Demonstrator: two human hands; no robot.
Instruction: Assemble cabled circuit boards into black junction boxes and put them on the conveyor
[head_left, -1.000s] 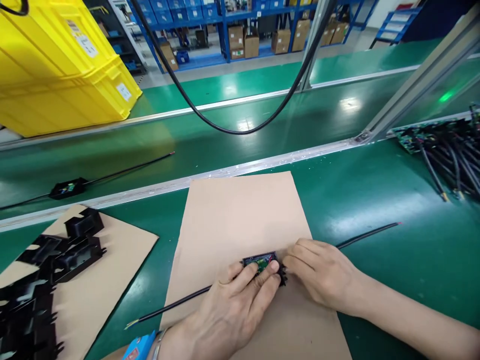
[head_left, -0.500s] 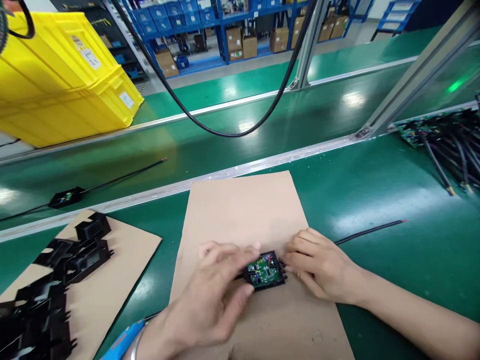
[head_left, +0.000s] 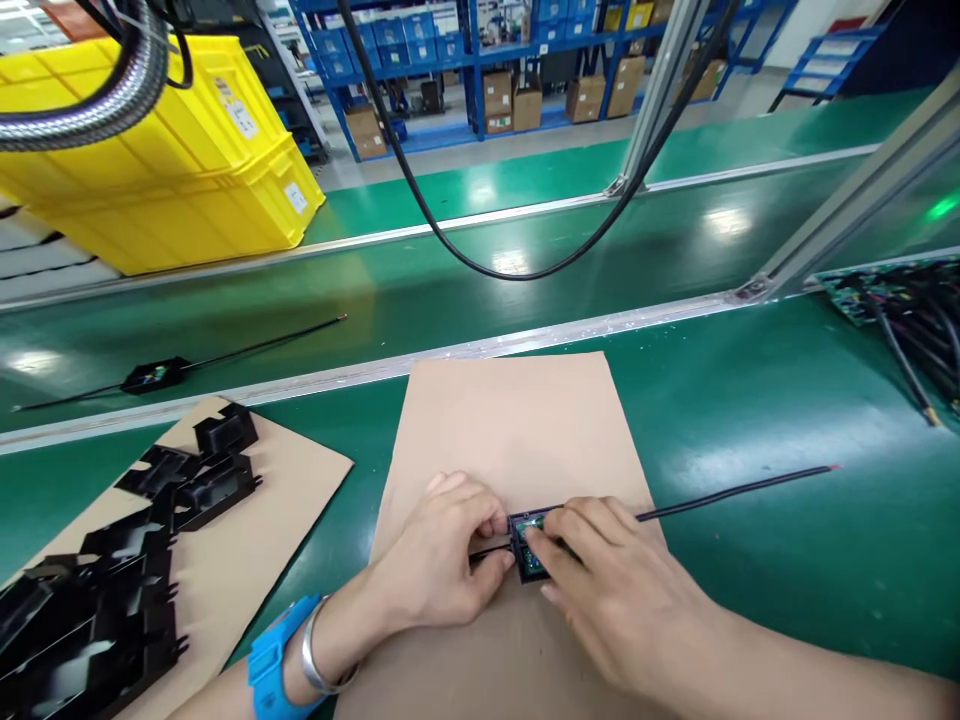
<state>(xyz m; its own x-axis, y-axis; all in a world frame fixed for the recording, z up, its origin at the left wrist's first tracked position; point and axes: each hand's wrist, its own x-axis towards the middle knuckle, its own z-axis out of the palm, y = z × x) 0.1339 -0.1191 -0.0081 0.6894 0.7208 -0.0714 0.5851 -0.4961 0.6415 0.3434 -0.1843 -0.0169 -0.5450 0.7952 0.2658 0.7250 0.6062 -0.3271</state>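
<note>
A small black plastic housing (head_left: pixel 519 572) with a green circuit board (head_left: pixel 533 560) in it lies on a cardboard sheet (head_left: pixel 517 420). At its left end my left hand (head_left: pixel 450 555) is closed, thumb and curled fingers around the short black cable (head_left: pixel 486 552) where it enters. My right hand (head_left: pixel 622 590) covers the right part of the housing and grips it, its fingertips pressed on the board. From under that hand another black cable (head_left: pixel 739 496) runs out to the right, ending in a red tip.
Several empty black housings (head_left: pixel 217 490) lie on a second cardboard sheet (head_left: pixel 300 460) at left. Beyond the metal rail, a wired housing (head_left: pixel 155 375) rests on the green surface. Yellow crates (head_left: pixel 217 210) stand behind. Boards with cables (head_left: pixel 900 310) pile at right. A black cable (head_left: pixel 517 275) hangs overhead.
My right hand has moved from the cable end onto the board and housing. My left hand has shifted from over the housing to the cable at its left end. The view has shifted slightly.
</note>
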